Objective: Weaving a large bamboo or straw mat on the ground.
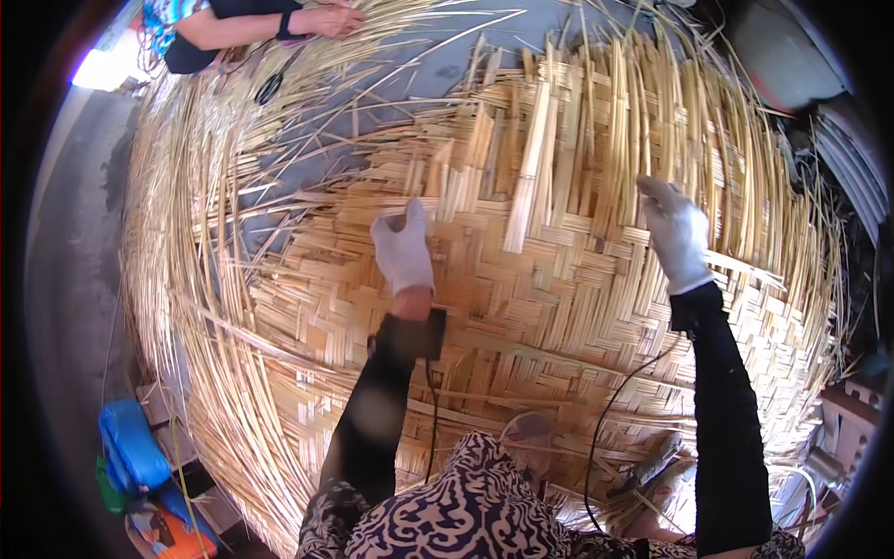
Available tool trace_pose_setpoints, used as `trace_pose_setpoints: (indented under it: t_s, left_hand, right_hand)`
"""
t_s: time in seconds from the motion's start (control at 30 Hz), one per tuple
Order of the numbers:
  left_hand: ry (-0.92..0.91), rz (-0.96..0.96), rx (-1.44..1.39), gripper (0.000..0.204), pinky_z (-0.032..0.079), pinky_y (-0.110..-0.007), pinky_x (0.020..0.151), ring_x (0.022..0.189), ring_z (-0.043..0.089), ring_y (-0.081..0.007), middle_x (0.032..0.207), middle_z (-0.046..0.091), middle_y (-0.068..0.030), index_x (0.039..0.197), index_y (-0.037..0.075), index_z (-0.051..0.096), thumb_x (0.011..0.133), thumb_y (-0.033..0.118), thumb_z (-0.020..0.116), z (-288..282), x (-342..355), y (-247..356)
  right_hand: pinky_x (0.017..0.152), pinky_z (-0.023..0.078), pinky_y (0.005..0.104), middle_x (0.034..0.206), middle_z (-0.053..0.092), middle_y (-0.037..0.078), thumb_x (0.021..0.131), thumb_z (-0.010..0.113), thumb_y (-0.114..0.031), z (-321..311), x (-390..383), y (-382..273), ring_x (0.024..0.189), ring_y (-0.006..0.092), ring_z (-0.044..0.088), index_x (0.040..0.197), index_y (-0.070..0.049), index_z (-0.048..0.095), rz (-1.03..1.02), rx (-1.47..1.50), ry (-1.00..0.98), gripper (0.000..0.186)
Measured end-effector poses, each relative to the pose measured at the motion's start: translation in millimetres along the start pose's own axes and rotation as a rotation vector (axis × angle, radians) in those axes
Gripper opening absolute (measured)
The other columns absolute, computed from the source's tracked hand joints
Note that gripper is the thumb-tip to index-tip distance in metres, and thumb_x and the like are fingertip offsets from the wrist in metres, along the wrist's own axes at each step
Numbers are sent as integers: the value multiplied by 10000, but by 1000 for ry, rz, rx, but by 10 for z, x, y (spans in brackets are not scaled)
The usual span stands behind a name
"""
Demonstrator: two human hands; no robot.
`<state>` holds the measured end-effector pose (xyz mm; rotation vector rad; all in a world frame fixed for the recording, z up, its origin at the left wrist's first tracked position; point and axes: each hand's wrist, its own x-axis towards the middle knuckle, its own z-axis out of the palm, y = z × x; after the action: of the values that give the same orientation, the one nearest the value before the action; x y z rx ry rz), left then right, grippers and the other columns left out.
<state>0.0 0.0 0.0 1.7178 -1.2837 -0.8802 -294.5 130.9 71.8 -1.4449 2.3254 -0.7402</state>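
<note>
Woven mat (559,317) lies under both hands, L hand (404,247) at its mid-left w/ fingers apart, nothing visible held, R hand (675,233) toward its far right, grip can't tell, so a careless tug might split loose strips (533,168) at its far side or snag the cord (594,443) over its near side.
</note>
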Motion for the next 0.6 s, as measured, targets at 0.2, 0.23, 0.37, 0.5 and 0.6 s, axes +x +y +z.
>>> trace_pose_setpoints:
  t_s: [0.2,0.23,0.37,0.5,0.6]
  left_hand:
    - [-434,-473,-169,533,305,-221,347,371,396,-82,527,508,-16,735,62,564,837,561,407,-449,-126,803]
    - [-442,-464,-159,533,305,-221,347,371,396,-82,527,508,-16,735,62,564,837,561,407,-534,-59,789]
    - [-221,-890,-798,619,281,-211,345,375,383,-88,573,533,-18,756,54,578,813,631,359,-475,-546,741]
    - [-537,-830,-1054,599,355,-201,385,438,486,-125,630,585,-57,849,31,589,795,608,437,-1035,-614,315]
    - [-572,62,-50,561,469,-293,564,680,593,-221,819,604,-128,922,39,598,719,562,582,-763,-798,524]
  right_hand:
    - [964,331,396,1220,460,54,730,511,-13,-17,-373,-97,1139,227,418,1091,-155,548,-181,-497,-19,390]
    - [988,289,408,1245,435,54,735,509,-31,12,-357,-136,1168,222,385,1106,-140,533,-194,-541,-49,388]
    - [1013,229,416,1238,434,64,762,485,-91,274,-426,201,1190,217,356,1107,-95,518,-365,-650,-7,347]
    - [1002,235,421,1166,463,60,770,471,-126,249,-482,-30,1147,201,392,1113,-96,512,-322,-589,-58,346]
    - [998,249,402,1159,470,42,769,486,-114,296,-451,104,1125,193,411,1114,-106,515,-322,-612,-37,345]
